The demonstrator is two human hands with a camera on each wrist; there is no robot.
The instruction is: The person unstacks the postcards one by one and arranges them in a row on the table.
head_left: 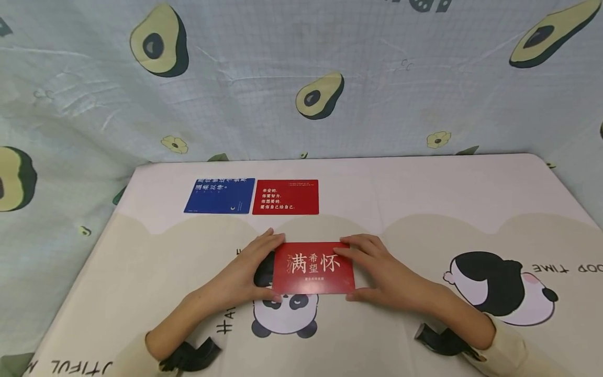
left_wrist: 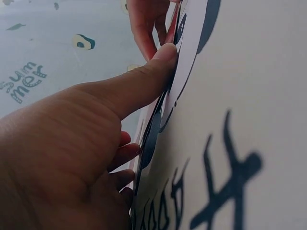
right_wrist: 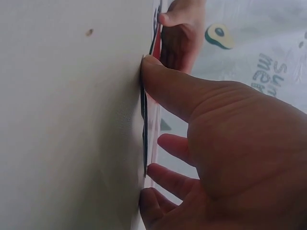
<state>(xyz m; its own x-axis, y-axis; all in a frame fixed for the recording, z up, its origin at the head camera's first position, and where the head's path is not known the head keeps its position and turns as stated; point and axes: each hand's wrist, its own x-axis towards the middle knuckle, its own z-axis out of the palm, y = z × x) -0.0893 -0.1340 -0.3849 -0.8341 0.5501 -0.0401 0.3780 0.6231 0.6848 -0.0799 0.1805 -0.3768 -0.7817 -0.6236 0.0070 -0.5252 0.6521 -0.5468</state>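
A red card (head_left: 313, 268) with large white Chinese characters lies level in the middle, low over the tabletop, partly covering a printed panda. My left hand (head_left: 240, 277) holds its left side, thumb at the lower corner and fingers at the upper one. At the right side, my right hand (head_left: 388, 277) holds it likewise, with the index fingertip over its face. Both wrist views show the card nearly edge-on, the left thumb (left_wrist: 144, 79) and the right thumb (right_wrist: 168, 84) at its near edge. Whether it touches the table, I cannot tell.
Behind the held card, a blue card (head_left: 219, 198) and another red card (head_left: 286, 201) lie side by side. The light tablecloth (head_left: 377, 340) bears printed animals and letters. An avocado-print curtain (head_left: 245, 47) hangs behind the table's back edge.
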